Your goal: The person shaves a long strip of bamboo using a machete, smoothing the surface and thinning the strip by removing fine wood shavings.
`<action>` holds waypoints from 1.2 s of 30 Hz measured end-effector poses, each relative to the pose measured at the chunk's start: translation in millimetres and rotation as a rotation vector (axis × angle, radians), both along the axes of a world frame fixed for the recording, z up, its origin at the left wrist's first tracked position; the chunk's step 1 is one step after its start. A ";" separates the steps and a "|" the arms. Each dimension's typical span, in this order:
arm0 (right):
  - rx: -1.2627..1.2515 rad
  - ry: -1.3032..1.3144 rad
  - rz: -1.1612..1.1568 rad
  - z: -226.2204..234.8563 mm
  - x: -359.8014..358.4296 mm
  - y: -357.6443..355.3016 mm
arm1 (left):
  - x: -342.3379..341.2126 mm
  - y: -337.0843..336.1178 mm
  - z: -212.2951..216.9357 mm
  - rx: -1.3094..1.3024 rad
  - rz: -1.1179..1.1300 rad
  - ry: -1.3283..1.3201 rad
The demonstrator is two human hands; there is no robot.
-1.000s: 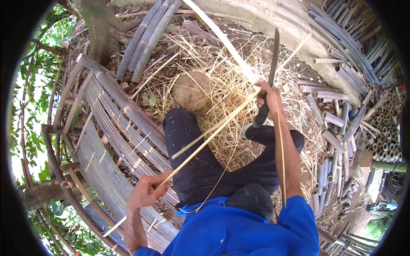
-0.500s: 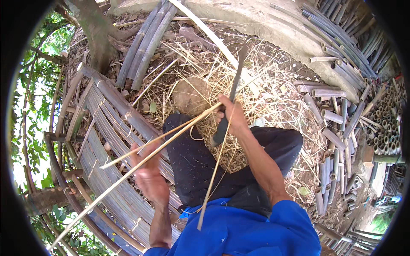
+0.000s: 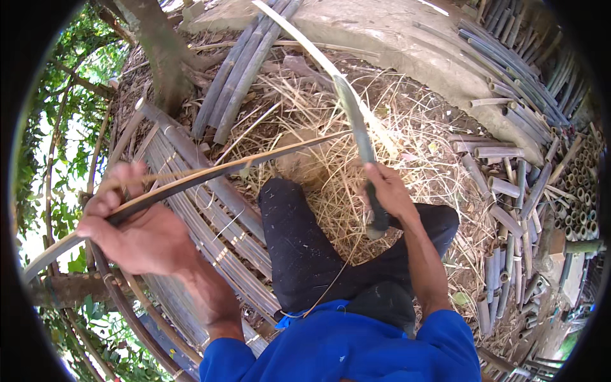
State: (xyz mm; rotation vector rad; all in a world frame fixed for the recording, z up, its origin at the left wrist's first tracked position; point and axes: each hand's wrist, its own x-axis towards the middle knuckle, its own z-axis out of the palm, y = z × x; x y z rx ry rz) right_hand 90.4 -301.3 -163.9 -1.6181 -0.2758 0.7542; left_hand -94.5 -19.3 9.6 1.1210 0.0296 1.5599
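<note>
My left hand (image 3: 137, 229) is raised at the left and grips a long thin bamboo strip (image 3: 248, 160). The strip runs from past my hand rightward to the blade. My right hand (image 3: 389, 191) holds the dark handle of a long curved knife (image 3: 358, 130), its blade pointing up and away and meeting the strip's far end. Below both hands are my legs in black trousers (image 3: 299, 248) and my blue shirt (image 3: 344, 347). A tan rounded block (image 3: 305, 162) sits in the straw beyond my knee.
Dry bamboo shavings (image 3: 414, 159) cover the ground ahead. Split bamboo slats (image 3: 203, 216) lie stacked at the left, bamboo poles (image 3: 242, 70) at the top, and cut tube sections (image 3: 509, 197) at the right. A tree trunk (image 3: 159, 51) rises at upper left beside a concrete slab (image 3: 407, 44).
My left hand lifted upward and outward, pulling the bamboo strip to the left. My right hand swung the knife up toward the middle, blade now meeting the strip's end.
</note>
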 end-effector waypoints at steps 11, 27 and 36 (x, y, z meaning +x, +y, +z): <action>-0.361 -0.746 -0.029 -9.8 -40.8 2.2 | 58.6 -22.2 -53.8 0.107 -0.131 -0.195; -0.350 -0.894 0.047 -8.6 -41.3 49.8 | 80.7 -52.4 -60.7 0.162 0.135 -0.044; -0.142 -0.965 0.149 26.6 -58.4 67.7 | 87.8 -70.5 -67.0 0.038 0.192 -0.046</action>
